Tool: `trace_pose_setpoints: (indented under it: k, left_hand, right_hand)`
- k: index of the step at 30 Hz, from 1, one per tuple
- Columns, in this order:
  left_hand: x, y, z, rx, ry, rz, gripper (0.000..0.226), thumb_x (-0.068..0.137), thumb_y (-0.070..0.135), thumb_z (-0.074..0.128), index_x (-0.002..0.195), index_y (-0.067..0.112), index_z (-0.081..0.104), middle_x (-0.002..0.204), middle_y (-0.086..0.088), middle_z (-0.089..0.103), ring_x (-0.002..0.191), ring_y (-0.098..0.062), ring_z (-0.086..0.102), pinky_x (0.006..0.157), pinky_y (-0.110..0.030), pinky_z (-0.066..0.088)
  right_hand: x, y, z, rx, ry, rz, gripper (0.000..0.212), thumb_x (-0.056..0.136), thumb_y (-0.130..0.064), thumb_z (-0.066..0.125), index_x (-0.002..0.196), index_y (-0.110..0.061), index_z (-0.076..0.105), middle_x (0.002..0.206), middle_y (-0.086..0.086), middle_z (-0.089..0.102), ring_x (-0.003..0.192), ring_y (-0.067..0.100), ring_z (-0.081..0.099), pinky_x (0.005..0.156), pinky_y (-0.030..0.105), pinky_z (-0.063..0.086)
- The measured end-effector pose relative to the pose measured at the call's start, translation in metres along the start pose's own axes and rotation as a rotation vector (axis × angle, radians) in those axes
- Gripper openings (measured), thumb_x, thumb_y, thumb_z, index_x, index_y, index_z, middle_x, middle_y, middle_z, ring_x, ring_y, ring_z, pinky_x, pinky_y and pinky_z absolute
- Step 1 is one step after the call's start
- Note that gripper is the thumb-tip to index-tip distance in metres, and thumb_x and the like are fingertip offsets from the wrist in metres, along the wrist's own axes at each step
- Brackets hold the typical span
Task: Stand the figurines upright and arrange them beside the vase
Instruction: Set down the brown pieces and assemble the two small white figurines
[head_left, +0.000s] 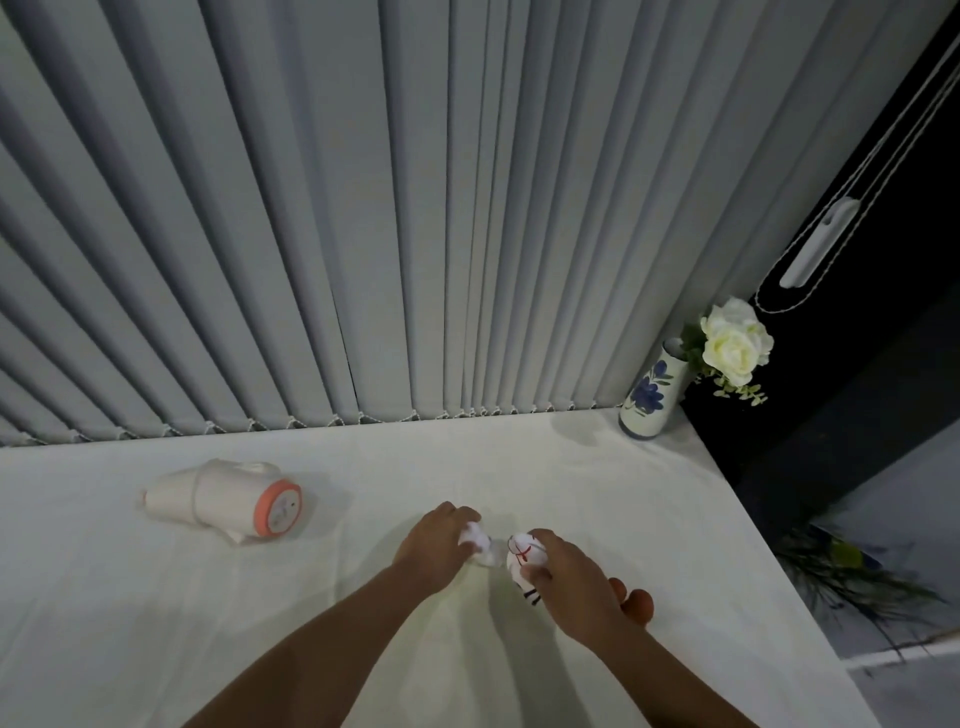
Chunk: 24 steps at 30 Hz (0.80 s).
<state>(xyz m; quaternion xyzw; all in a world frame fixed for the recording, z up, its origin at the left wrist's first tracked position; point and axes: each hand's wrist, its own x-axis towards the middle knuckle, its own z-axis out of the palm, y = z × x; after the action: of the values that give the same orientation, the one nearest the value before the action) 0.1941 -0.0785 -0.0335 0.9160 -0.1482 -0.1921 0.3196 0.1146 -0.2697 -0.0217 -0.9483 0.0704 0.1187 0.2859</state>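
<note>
While both hands, left (439, 543) and right (563, 577), each clasp a small white figurine (480, 540) mid-counter (156, 623), the pickup seems underway; next, carry them far right beside the vase (649, 397) and stand them upright.

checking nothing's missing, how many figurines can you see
2: a white one in the left hand at, a red-marked one in the right hand. More may be hidden.

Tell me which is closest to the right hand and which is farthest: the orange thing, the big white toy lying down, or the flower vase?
From the right hand, in the head view:
1. The orange thing, tucked right behind the hand, on its right.
2. The big white toy, lying on its side, far left on the table.
3. The flower vase, upright at the table's far right corner.
</note>
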Motion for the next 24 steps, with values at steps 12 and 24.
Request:
trace_pose_setpoints:
  k: [12,24]
  left_hand:
    - [0.006,-0.003,0.01,0.094,0.046,0.065,0.042,0.089,0.026,0.057,0.131,0.025,0.049,0.126,-0.002,0.056,0.115,-0.024,0.053,0.097,-0.035,0.045]
    - [-0.052,-0.055,-0.02,-0.011,0.35,0.046,0.041,0.09,0.018,0.058,0.13,0.019,0.051,0.131,-0.002,0.055,0.122,-0.022,0.052,0.103,-0.034,0.042]
  right_hand:
    - [-0.001,0.002,0.002,-0.019,0.073,-0.033,0.037,0.091,-0.029,0.052,0.127,-0.032,0.047,0.116,-0.002,0.065,0.103,0.021,0.06,0.081,0.031,0.044]
    - [-0.004,-0.02,0.003,-0.051,0.19,-0.053,0.067,0.084,-0.043,0.063,0.142,-0.023,0.035,0.151,0.001,0.037,0.139,0.02,0.03,0.117,0.038,0.021]
